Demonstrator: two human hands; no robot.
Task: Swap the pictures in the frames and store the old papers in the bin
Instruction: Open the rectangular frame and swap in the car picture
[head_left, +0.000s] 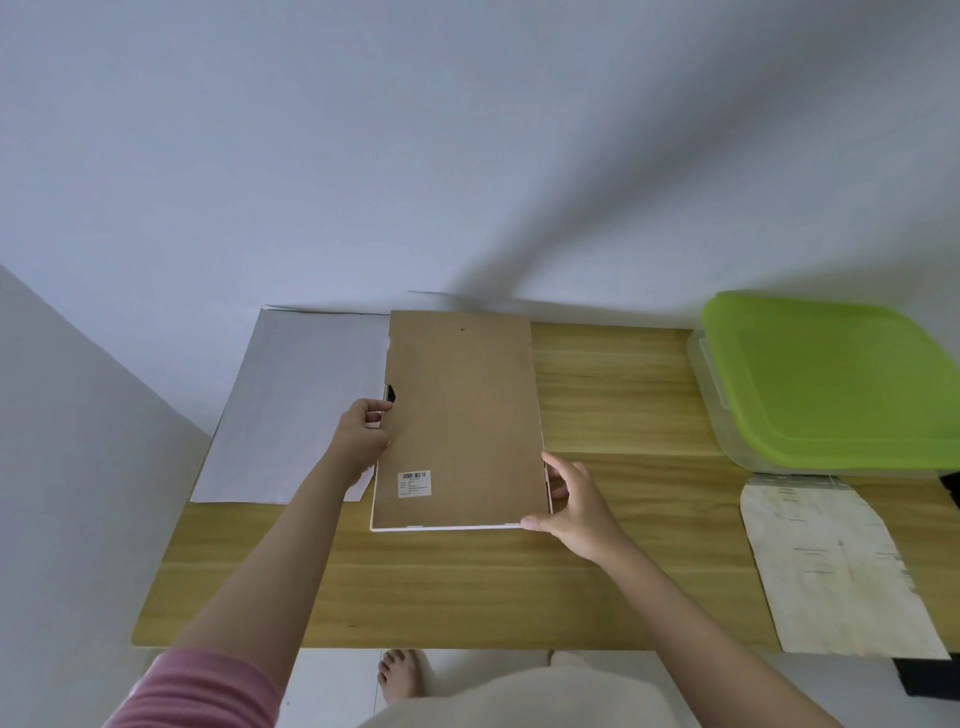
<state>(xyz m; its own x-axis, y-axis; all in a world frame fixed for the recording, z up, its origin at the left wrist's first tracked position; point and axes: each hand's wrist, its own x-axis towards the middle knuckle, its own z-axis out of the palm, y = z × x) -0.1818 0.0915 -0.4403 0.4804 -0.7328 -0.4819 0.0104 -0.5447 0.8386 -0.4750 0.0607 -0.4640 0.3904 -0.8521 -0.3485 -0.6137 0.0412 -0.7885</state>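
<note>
A picture frame (462, 415) lies face down in the middle of the wooden table (467, 582), its brown backing board up, with a small barcode label near the front left corner and a thin white rim showing at the front. My left hand (361, 441) grips the frame's left edge just below a dark notch in the board. My right hand (569, 501) holds its front right corner, thumb along the front rim. A white sheet of paper (291, 405) lies flat to the left, partly under the frame. A printed picture sheet (831, 566) lies at the right front.
A clear plastic bin with a green lid (831, 379), lid on, stands at the table's back right. A white wall runs behind the table. A bare foot (400, 675) shows on the floor below the front edge.
</note>
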